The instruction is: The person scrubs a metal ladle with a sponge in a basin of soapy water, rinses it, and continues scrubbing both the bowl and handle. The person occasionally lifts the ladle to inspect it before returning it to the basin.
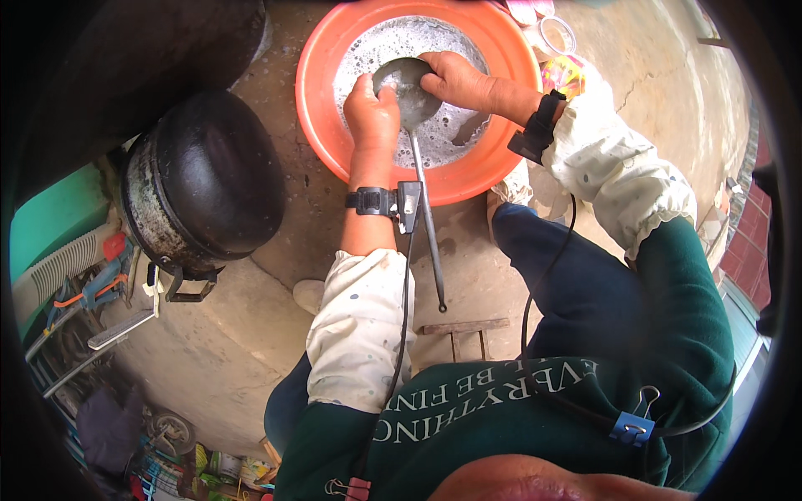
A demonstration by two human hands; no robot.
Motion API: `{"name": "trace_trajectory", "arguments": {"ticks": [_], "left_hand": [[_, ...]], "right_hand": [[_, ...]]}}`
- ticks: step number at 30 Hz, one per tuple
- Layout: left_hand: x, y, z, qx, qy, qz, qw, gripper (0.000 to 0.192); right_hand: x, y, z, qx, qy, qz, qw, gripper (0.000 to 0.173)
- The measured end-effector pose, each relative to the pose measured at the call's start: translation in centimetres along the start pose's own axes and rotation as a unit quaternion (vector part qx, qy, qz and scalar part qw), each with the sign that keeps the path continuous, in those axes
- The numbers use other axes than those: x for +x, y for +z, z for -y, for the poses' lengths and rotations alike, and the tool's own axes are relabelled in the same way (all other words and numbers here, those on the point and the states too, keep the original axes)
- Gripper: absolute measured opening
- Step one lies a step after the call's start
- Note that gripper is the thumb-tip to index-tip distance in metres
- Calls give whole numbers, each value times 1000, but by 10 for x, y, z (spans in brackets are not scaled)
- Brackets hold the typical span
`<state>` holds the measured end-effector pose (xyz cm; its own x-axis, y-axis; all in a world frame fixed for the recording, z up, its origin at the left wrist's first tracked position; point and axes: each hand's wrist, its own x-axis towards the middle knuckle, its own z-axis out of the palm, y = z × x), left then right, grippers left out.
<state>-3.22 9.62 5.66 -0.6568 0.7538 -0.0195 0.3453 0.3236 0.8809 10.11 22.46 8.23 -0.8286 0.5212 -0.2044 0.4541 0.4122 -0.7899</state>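
Note:
A metal ladle (410, 103) with a round bowl and a long handle is held over an orange plastic basin (319, 134) full of soapy water (432, 41). My left hand (374, 113) grips the left rim of the bowl, its thumb at the inner edge. On the upper right rim my right hand (457, 81) is closed, thumb inside and fingers behind. Some liquid lies in the bowl. The handle runs down across the basin's near rim, its hooked end over the floor. Fingers behind the bowl are hidden.
A large blackened pot (219, 175) with a side handle stands left of the basin. A clear plastic jar (556, 36) and a colourful packet (562, 75) lie beyond its right side. A small wooden stool (467, 327) is below. Brushes, tools and a wheel (170, 433) crowd the lower left.

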Motion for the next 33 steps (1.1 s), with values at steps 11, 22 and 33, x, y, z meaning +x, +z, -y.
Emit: {"name": "trace_trajectory", "arguments": {"ticks": [11, 22, 33], "left_hand": [[8, -12, -24, 258, -1, 108, 960, 45], [-19, 24, -37, -411, -378, 115, 821, 22], [-55, 52, -54, -517, -502, 132, 681, 31]], "right_hand": [[6, 2, -8, -104, -17, 37, 994, 37], [7, 1, -19, 23, 23, -141, 989, 34], [12, 1, -31, -58, -49, -98, 992, 33]]}}
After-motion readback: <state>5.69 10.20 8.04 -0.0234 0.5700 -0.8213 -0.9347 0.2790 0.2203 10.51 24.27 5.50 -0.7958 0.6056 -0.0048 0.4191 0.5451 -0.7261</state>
